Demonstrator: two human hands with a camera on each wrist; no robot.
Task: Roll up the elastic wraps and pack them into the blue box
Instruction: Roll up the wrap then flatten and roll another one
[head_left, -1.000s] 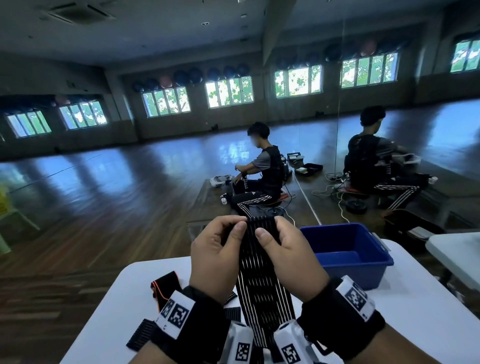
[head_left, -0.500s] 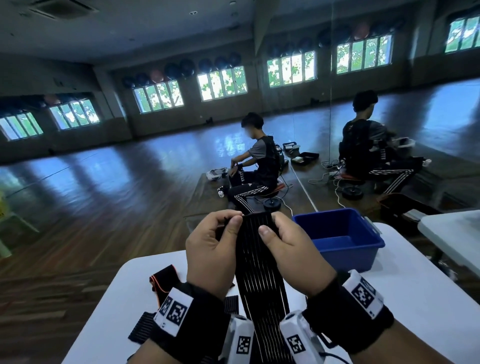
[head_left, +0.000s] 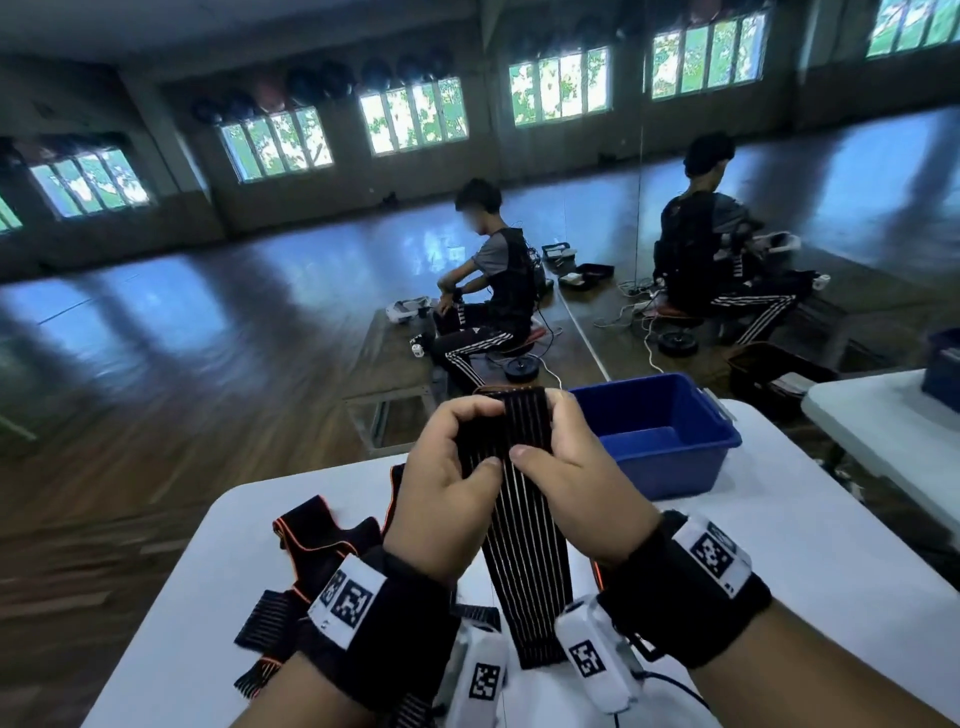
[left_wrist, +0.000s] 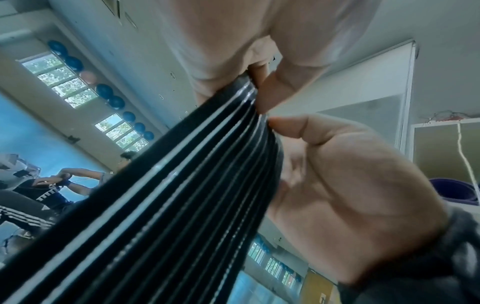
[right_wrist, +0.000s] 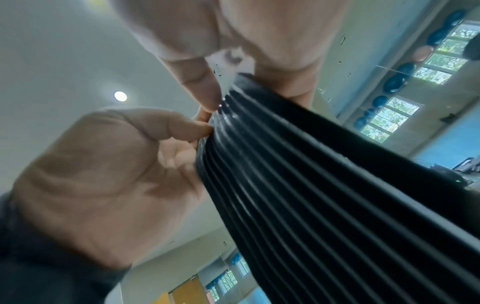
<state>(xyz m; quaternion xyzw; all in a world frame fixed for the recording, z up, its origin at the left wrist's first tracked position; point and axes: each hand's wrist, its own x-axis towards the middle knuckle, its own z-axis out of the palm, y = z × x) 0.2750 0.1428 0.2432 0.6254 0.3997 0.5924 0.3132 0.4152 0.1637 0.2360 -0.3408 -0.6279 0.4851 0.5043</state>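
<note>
Honestly, barely started. Table (head_left: 779, 571) first: blue box (head_left: 670, 441) at its far right w/ nothing rolled visible inside, spare wraps (head_left: 317, 540) loose at table's left. Striped wrap (head_left: 524, 545) held up over table centre, left hand (head_left: 447, 499) & right hand (head_left: 582, 483) pinching its top end, side by side.

Both hands (head_left: 511, 478) on wrap (head_left: 524, 545)

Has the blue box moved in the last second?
No. The blue box keeps its spot at the far edge of the white table; only the head camera shifted.
</note>
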